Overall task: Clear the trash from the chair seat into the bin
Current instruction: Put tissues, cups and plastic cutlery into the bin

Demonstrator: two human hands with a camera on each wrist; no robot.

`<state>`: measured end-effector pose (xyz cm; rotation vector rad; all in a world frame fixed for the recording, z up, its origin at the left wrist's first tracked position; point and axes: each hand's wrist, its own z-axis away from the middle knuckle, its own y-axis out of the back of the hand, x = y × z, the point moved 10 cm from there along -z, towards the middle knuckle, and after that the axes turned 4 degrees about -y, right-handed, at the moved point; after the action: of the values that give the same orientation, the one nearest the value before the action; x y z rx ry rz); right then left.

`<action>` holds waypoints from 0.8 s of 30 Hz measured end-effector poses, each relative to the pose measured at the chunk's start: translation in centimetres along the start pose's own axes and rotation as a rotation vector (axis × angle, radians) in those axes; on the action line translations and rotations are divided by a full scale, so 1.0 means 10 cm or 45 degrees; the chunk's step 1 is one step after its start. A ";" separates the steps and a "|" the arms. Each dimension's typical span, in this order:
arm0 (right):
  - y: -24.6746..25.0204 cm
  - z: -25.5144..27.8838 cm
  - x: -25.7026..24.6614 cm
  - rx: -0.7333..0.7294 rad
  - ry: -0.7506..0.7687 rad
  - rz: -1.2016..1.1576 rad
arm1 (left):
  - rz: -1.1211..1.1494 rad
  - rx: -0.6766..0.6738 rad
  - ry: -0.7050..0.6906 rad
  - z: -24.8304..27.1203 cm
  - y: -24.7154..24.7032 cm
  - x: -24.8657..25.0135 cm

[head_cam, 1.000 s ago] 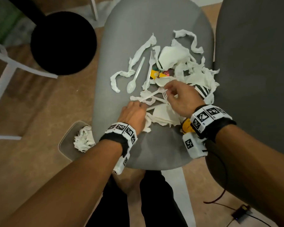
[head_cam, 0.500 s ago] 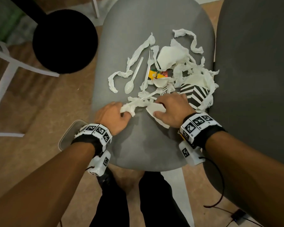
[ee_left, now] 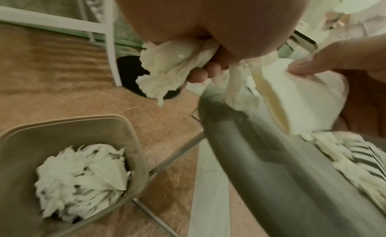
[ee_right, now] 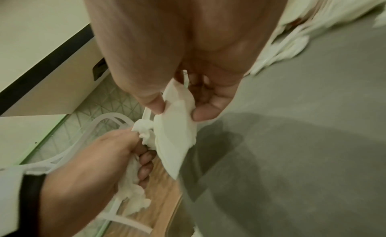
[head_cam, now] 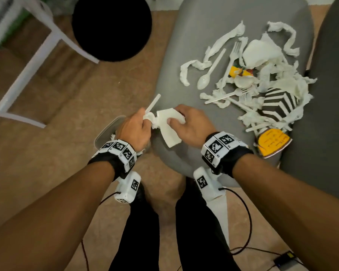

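White tissue scraps, plastic cutlery (head_cam: 205, 73) and a striped cup (head_cam: 277, 107) litter the grey chair seat (head_cam: 184, 45); beige bin (ee_left: 133, 141) holds crumpled tissue.

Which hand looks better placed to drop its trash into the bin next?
Probably the left. The left hand grips crumpled tissue off the seat edge, and the bin sits on the floor just below it. The right hand, pinching a folded napkin, hangs over the chair seat.
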<state>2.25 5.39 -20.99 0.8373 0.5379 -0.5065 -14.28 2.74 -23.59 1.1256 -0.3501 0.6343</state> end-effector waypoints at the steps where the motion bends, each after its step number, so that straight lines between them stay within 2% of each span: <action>1: -0.14 -0.02 -0.11 -0.008 -0.002 -0.024 | 0.033 0.050 0.082 0.05 0.10 -0.19; 4: -0.59 -0.09 -0.43 -0.035 -0.004 -0.006 | 0.120 0.174 0.305 0.22 0.33 -0.85; 6: -0.95 -0.18 -0.60 -0.083 0.006 0.108 | 0.168 0.207 0.413 0.36 0.41 -1.27; 9: -1.50 -0.29 -0.61 -0.288 -0.046 0.371 | 0.186 0.242 0.495 0.51 0.48 -1.71; 13: -1.91 -0.24 -0.58 -0.452 -0.065 0.430 | 0.198 0.145 0.537 0.61 0.37 -2.01; 16: -1.90 -0.21 -0.55 -0.495 -0.072 0.464 | 0.265 -0.018 0.563 0.56 0.12 -2.07; 19: -1.75 -0.22 -0.48 -0.480 -0.142 0.280 | 0.364 -0.131 0.671 0.56 -0.07 -2.10; 24: -1.33 -0.27 -0.48 -0.421 -0.125 0.048 | 0.174 -0.220 0.593 0.39 -0.13 -1.89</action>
<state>-10.20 0.93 -26.82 0.5036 0.4974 -0.4079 -27.89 -6.68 -33.53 0.7640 -0.0783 0.9438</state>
